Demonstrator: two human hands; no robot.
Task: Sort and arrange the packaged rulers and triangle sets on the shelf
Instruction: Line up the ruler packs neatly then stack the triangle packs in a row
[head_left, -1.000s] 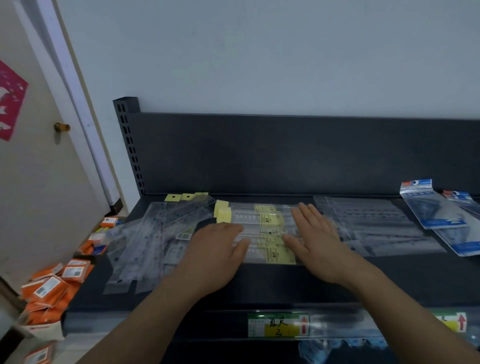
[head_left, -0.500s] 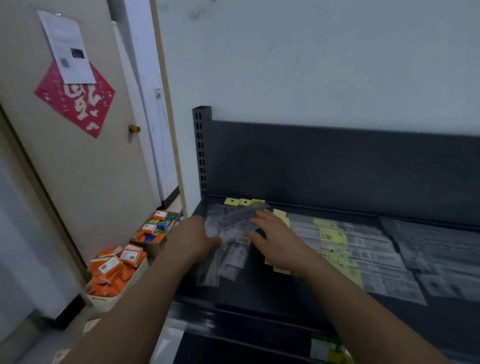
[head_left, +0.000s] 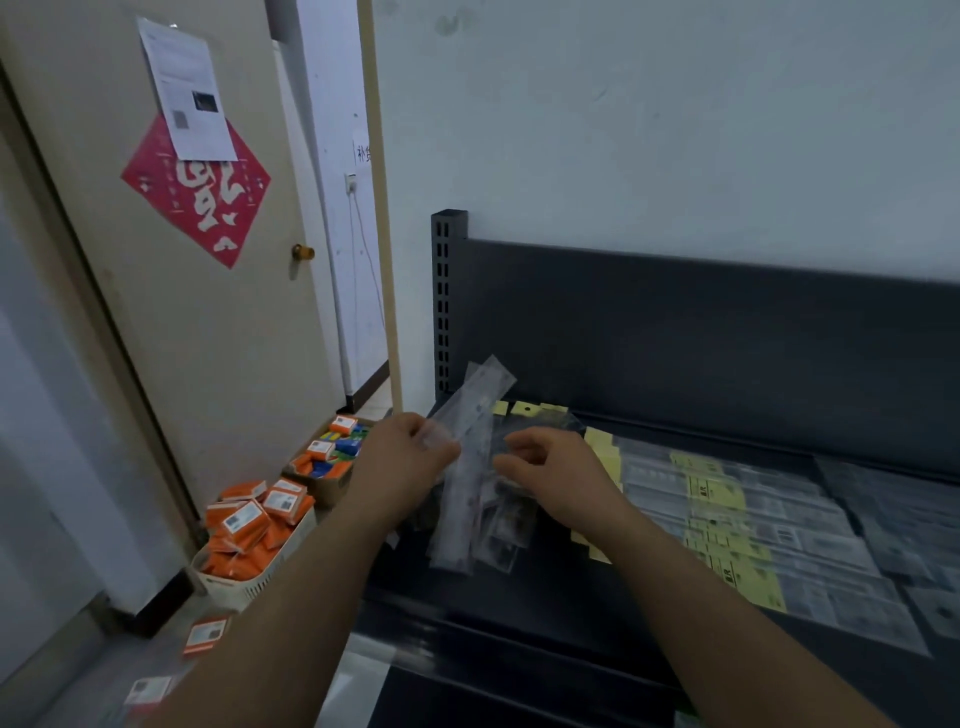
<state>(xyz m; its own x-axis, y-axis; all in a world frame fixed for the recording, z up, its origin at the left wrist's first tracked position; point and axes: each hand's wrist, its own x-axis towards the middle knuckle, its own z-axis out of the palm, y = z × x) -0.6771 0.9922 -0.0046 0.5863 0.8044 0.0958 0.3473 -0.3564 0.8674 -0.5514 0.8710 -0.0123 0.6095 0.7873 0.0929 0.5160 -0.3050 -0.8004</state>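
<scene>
The left hand (head_left: 410, 460) is closed around a long clear plastic ruler package (head_left: 480, 389). The fingers are curled and they grip it near its lower part. The package is lifted from the surface and tilted, and its upper end points up and to the right, in front of the left rear corner of the dark grey metal shelf (head_left: 545, 597).

The right hand (head_left: 553, 470) is just beside it. Its fingers are bent and the thumb and the forefinger come near to each other over the loose pile of clear ruler packages (head_left: 498, 525). I cannot tell if they pinch one package or only touch the plastic.

This pile lies at the left end of the shelf, and the packages cross each other at different angles. Behind the pile, some small yellow hanging tabs (head_left: 524, 410) are visible at the back edge. To the right of the hands, a flat row of clear packages with yellow labels (head_left: 717, 499) lies side by side, neater than the pile.

On the floor at the left stands a white basket of orange packets (head_left: 244, 530), near a beige door (head_left: 218, 338).
</scene>
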